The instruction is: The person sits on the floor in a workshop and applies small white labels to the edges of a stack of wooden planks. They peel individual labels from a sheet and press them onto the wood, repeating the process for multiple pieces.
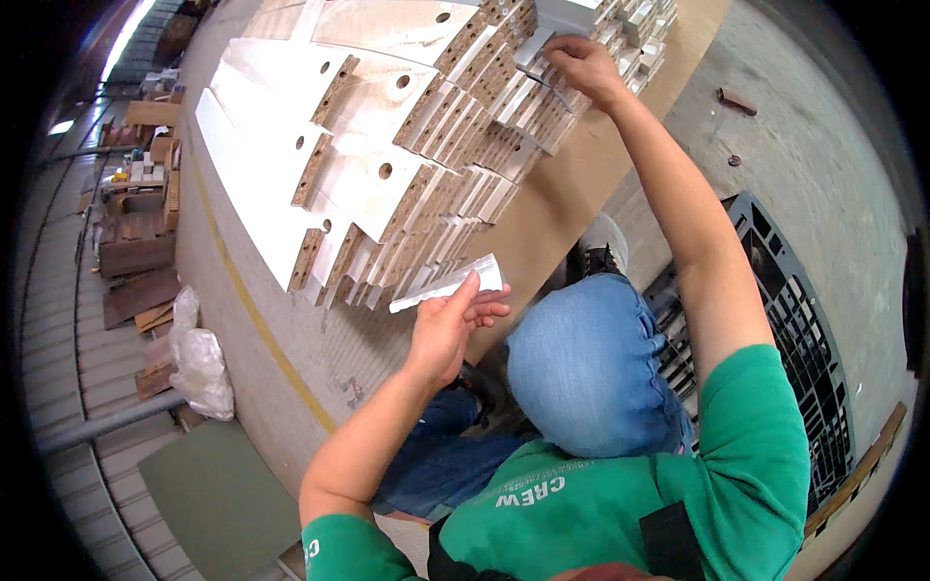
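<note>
At the near end of the stack, the person's bare left hand (pixel 448 334) is partly closed, with the thumb laid along a short, glossy white strip (pixel 490 272) and the loosely curled fingers at its near side, so the strip sits between thumb and fingers. Its right end juts out past the thumb, while its left end reaches toward the near corner of a large stack of white-faced particleboard panels (pixel 378 179). Whether strip and stack touch, I cannot tell. Well off at the far right of that stack, the bare right hand (pixel 589 73) has bent fingers against a flat, pale grey piece (pixel 534 45); I cannot tell whether they grip it or only rest there. The panels lie in uneven steps, round holes in their white faces and rough brown edges turned to the right. Along their right side runs a flat brown sheet (pixel 547 208), and a knee in blue denim (pixel 591 363) is bent up between the 2 forearms. Around all this spreads a grey concrete floor (pixel 804 126), with 1 painted yellow line (pixel 257 310) to the left and a black plastic pallet (pixel 794 339) to the right. Farther left are piled brown boards (pixel 136 257), a bundle of clear plastic film (pixel 201 363) and, nearer, a flat dull-green sheet (pixel 223 494).
</note>
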Tool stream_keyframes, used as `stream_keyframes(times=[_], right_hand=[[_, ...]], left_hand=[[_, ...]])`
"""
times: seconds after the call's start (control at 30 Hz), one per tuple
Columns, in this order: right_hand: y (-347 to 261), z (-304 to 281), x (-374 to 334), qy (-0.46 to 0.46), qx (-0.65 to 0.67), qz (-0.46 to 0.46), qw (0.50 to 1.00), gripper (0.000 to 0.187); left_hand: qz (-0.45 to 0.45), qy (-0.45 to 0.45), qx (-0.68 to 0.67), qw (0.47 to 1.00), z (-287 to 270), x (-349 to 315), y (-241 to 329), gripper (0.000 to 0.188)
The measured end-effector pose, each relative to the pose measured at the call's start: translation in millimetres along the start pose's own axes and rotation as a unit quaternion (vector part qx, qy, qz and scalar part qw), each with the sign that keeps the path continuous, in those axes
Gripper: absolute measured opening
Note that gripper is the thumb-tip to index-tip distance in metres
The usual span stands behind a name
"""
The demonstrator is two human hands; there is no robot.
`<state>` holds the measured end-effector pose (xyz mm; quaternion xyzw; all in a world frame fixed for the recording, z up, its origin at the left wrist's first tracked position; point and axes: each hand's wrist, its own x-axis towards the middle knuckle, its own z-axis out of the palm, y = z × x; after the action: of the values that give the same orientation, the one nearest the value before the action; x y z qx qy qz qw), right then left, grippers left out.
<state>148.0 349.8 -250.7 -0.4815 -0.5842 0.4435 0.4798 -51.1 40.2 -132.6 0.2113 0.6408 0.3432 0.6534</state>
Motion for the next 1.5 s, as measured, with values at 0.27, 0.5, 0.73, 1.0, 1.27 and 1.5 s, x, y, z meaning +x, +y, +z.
stream_keyframes(times=[0.27,0.5,0.73,1.0,1.27,1.5], right_hand=[[8.9,0.4,-1.5,0.006,0.025,-0.039,0.999,0.022],[-11.9,10.8,-10.7,0.134,-0.155,-0.057,0.977,0.024],[-5.5,17.9,-17.2,0.074,-0.156,-0.07,0.982,0.027],[-37.3,-12.1,-36.2,-0.048,-0.053,0.098,0.993,0.042],[-211.0,-16.7,-151.2,-0.499,0.005,0.086,0.862,0.041],[-287.1,49.5,-189.5,-0.524,-0.009,-0.038,0.851,0.044]], left_hand=[[-0.021,-0.025,0.0,0.999,-2.2,7.3,-2.4,0.038],[-0.019,-0.038,-0.003,0.999,-1.3,2.5,-0.9,0.037],[-0.001,-0.053,0.005,0.999,0.7,-4.3,-2.5,0.037],[0.06,-0.067,0.025,0.996,1.4,-20.5,-0.1,0.035],[0.284,-0.058,0.04,0.956,-2.2,-76.0,11.7,0.029],[0.498,0.022,0.187,0.846,-33.4,-97.2,22.2,0.033]])
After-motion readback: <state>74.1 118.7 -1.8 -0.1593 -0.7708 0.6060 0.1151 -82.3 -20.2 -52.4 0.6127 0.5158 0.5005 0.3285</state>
